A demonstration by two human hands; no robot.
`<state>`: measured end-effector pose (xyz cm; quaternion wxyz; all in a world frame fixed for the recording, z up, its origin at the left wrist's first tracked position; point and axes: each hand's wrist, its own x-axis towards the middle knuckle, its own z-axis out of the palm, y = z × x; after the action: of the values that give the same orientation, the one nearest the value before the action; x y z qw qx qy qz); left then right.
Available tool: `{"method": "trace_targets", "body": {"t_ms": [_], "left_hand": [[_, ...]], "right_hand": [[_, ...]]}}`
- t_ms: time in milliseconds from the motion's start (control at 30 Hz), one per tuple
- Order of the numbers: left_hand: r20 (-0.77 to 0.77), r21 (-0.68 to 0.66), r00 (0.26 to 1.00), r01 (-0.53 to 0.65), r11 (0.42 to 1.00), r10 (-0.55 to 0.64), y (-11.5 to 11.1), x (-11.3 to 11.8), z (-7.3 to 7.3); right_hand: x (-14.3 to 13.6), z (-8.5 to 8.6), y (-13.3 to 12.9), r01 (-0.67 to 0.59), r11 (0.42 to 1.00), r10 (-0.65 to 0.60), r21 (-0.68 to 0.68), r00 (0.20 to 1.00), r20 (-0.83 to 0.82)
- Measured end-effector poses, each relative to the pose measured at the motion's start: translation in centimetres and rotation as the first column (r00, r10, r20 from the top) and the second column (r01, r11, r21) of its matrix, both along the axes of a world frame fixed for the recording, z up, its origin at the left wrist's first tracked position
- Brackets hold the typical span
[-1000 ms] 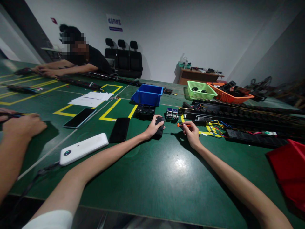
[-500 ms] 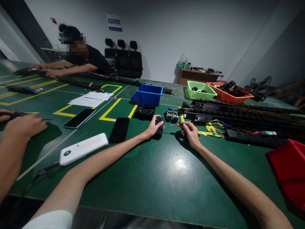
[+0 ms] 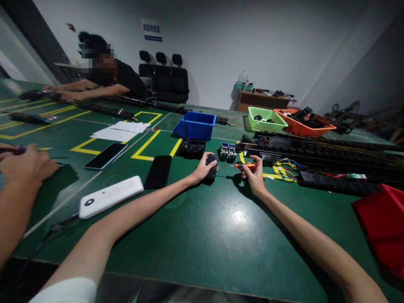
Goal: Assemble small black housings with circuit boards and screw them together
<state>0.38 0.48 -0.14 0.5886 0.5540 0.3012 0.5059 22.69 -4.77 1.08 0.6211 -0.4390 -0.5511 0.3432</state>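
Observation:
My left hand point(image 3: 202, 169) is closed round a small black box-shaped part point(image 3: 210, 170), held upright on the green table. In my right hand point(image 3: 254, 174) is a screwdriver point(image 3: 244, 166) with an orange and black handle, gripped between thumb and fingers. Its thin shaft points left, and the tip meets the right side of the black part; the exact contact is too small to make out. Just beyond my hands stand two small modules with circuit boards point(image 3: 227, 151). Several black box-shaped parts point(image 3: 192, 147) sit in a row behind my left hand.
Behind the parts is a blue bin point(image 3: 196, 125). Left lie a black phone point(image 3: 158, 172), a white device point(image 3: 111, 198) and another phone point(image 3: 105, 156). Long black rails with wires point(image 3: 318, 153) and a red bin point(image 3: 383, 227) are right. A co-worker's hand point(image 3: 30, 164) works at far left.
The fingers of my right hand have lifted and opened around the screwdriver handle, showing more of it. My left hand and the black part stay put. The co-worker's hand at left shifted slightly.

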Motion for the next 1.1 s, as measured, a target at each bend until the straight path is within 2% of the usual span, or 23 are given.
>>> {"method": "trace_targets", "body": {"t_ms": [167,433,667,933,1100], "left_hand": [[-0.006,0.006,1.0,0.001,1.0,-0.001,0.0,0.0,0.0],[0.006,0.015,1.0,0.003,1.0,-0.003,0.1,-0.1,-0.2],[-0.007,0.002,1.0,-0.01,1.0,0.01,0.3,0.0,-0.3],[-0.011,0.004,1.0,-0.009,1.0,0.009,0.2,-0.1,-0.2],[0.003,0.007,1.0,0.004,1.0,-0.005,0.2,-0.1,-0.3]], "right_hand": [[0.1,-0.3,0.2,0.011,1.0,-0.012,-0.029,0.999,-0.047],[0.6,-0.8,0.9,0.091,0.992,-0.089,-0.092,0.996,0.027],[0.8,-1.1,1.0,0.154,0.987,-0.148,-0.044,0.982,0.118],[0.8,-1.0,1.0,0.172,0.985,-0.172,0.008,0.985,0.02],[0.9,-0.9,0.9,0.162,0.986,-0.164,0.034,0.985,0.056]]}}
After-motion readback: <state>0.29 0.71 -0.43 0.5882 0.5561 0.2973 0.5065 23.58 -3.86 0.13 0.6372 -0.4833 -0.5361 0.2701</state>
